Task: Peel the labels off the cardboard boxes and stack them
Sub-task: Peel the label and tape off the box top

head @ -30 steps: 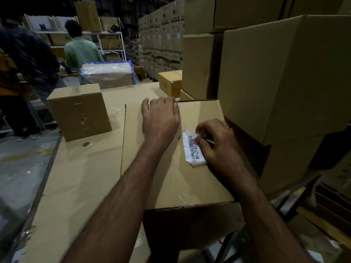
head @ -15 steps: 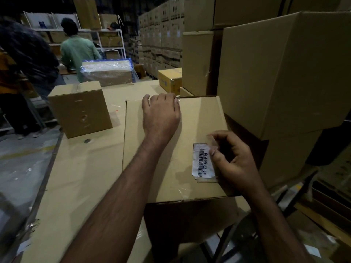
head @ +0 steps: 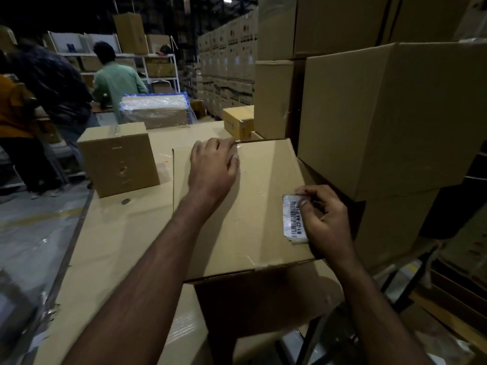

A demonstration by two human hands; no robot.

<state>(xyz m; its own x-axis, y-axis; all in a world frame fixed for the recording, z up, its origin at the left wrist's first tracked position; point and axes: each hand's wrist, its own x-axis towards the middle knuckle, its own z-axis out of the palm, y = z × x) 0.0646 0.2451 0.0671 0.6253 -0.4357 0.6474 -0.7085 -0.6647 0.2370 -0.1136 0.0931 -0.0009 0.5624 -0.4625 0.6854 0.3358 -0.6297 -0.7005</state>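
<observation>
Right hand (head: 325, 222) pinches the barcode label (head: 292, 219) at the cardboard box's (head: 237, 233) right edge; left hand (head: 213, 167) presses flat on the lid. Label partly lifted, it seems, and stacking's still ahead.

Site: warehouse. Evidence: tall stacks of cartons (head: 232, 61) at rear, metal shelving (head: 158, 67) holding boxes, a film-wrapped pallet load (head: 155, 109), workers (head: 116, 80) at benches, dim overhead lighting.
</observation>
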